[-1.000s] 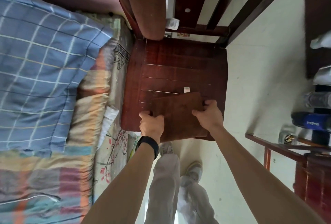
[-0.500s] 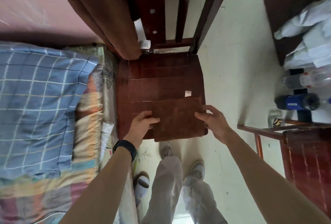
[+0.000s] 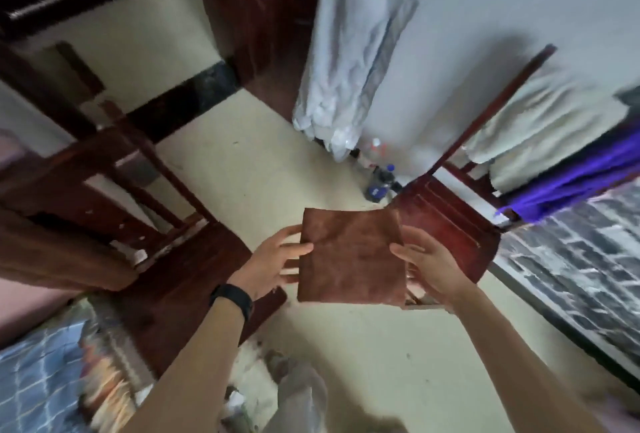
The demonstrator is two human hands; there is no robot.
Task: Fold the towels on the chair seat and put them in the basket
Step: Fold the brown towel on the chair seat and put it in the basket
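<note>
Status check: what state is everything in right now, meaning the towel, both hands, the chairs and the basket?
folded towel: folded into a flat square, held in the air above the floor.
left hand: pinches the towel's left edge, thumb on top.
right hand: pinches its right edge, thumb on top.
left chair: visible seat bare; brown towel draped over its back.
right chair: cream cloth and purple cloth hang behind it.
basket: not in view.

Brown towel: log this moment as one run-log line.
stage: carry | brown towel: folded, held flat above floor | left grip: holds left edge | right grip: holds right edge | basket: not in view
</note>
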